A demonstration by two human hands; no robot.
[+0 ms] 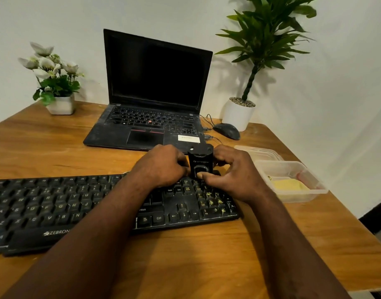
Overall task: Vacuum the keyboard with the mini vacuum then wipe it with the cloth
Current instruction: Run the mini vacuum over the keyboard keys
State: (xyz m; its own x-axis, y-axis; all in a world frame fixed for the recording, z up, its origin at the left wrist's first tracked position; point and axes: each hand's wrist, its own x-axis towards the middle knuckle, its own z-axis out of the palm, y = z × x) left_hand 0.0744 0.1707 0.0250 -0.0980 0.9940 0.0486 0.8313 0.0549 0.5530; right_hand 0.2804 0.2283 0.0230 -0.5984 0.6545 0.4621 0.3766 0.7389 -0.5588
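Pretty plain here: left arm [94, 244] and right arm [280, 244] are bare all the way to the frame edge, left hand [161, 167] and right hand [234, 175] bare too.

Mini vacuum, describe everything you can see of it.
The mini vacuum is a black, plastic-looking block with a faint logo, an oval panel on its front and a pale dot on top. It stands upright at the right end of the keyboard. The left hand grips its left side; the right hand holds its right, thumb on the oval panel.
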